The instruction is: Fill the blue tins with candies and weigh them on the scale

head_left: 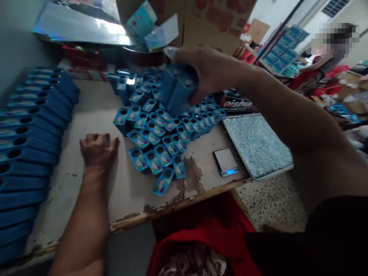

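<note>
Work looks partway: the row of blue boxes (41, 132) at left stands in order; the central cluster (155, 128) seems yet to be lined up.
At upper centre, the right grip (207, 69) pinches what look like two held boxes (172, 91), their bodies at its left, in front of the cluster's far part. The left grip (99, 149) rests between row and cluster on the bench (94, 101), fingers curled; whether it holds anything, I cannot tell.
</note>
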